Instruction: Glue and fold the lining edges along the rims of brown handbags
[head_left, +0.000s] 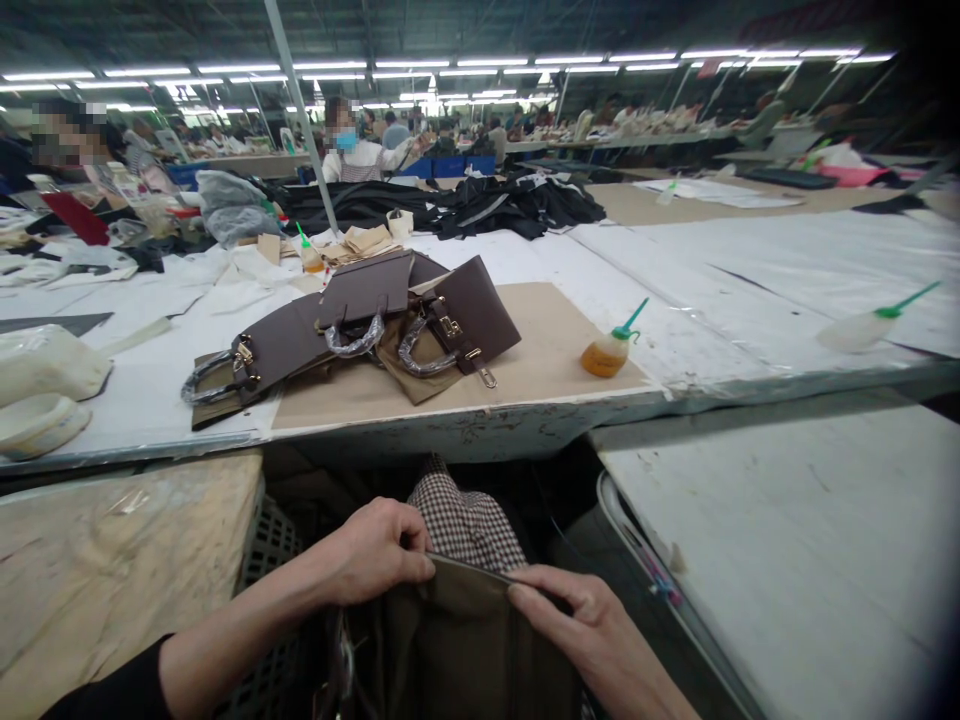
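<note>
A dark brown handbag is in my lap, its top edge stretched between my hands. My left hand pinches that edge on the left, thumb against fingers. On the other side, my right hand grips the same edge between thumb and forefinger. Part of a wrapped handle hangs below my left wrist. The bag's lower part runs out of view. Ahead on the table lie several brown handbags in a pile, with plastic-wrapped handles and gold-coloured buckles.
A glue bottle with a green nozzle stands on brown board on the white table. A paler bottle leans at right. Side tables flank my lap; a plastic crate sits at left. Behind black material, a person works.
</note>
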